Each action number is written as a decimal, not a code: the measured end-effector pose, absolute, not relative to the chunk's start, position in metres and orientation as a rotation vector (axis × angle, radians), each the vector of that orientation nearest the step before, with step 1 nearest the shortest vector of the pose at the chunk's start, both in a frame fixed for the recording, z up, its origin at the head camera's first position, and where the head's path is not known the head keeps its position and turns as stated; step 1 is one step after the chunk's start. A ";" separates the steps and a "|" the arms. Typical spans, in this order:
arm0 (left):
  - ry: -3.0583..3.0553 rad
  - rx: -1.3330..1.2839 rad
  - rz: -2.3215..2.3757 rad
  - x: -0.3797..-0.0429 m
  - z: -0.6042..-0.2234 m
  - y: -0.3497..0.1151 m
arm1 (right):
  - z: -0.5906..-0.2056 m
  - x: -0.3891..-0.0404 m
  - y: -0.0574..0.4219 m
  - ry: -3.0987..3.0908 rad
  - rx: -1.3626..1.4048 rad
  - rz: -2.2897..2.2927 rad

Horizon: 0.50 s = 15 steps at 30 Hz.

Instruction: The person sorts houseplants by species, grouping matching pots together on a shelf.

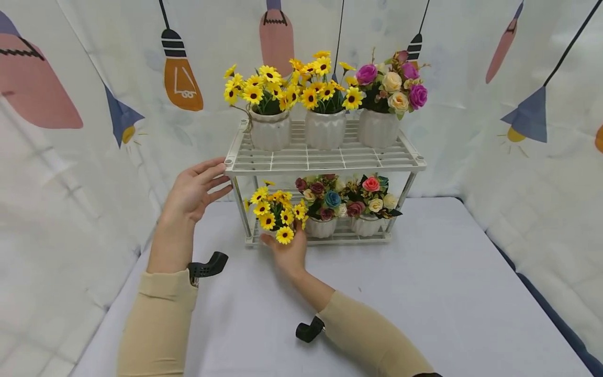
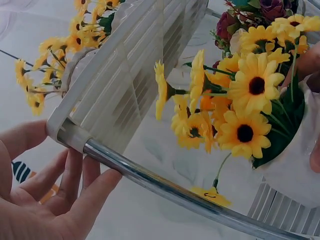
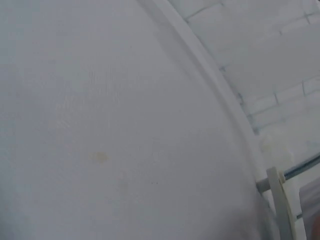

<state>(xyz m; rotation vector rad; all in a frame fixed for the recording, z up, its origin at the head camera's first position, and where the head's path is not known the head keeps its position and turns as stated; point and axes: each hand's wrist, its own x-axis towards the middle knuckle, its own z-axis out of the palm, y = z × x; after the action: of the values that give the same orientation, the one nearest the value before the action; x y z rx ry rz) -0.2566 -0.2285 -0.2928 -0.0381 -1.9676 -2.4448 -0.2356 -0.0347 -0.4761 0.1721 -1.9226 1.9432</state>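
A white two-tier shelf rack (image 1: 325,166) with metal posts stands on the table. My left hand (image 1: 188,189) holds its upper left front corner, and in the left wrist view the fingertips meet the corner and the metal post (image 2: 165,186). My right hand (image 1: 288,254) grips a white flowerpot (image 2: 295,167) of yellow artificial sunflowers (image 1: 275,209) at the left end of the lower shelf. In the left wrist view the pot is tilted, with fingers at its right side. The right wrist view catches only a bit of the rack (image 3: 281,200) at its lower right.
On the lower shelf, to the right, are two white pots (image 1: 321,228) of mixed roses. Three more pots line the upper shelf: two with sunflowers (image 1: 325,130) and one with purple and cream roses (image 1: 378,128). A patterned curtain (image 1: 471,131) hangs behind the white-covered table (image 1: 424,293).
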 end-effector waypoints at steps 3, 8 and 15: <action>-1.978 -0.021 -2.442 -0.256 -0.295 -0.226 | -0.481 -0.244 -0.035 -1.948 0.164 1.867; -1.988 -0.042 -2.410 -0.257 -0.296 -0.225 | -0.484 -0.259 -0.038 -1.922 0.136 1.926; -1.954 -0.036 -2.423 -0.257 -0.294 -0.226 | -0.485 -0.270 -0.048 -1.971 -0.073 1.938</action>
<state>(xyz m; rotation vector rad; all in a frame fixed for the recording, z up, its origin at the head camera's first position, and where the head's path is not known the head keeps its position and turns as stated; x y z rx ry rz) -0.2569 -0.2260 -0.2943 -0.0359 -1.9543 -2.4230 -0.2700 -0.0482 -0.4850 -0.0731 -1.9715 1.9382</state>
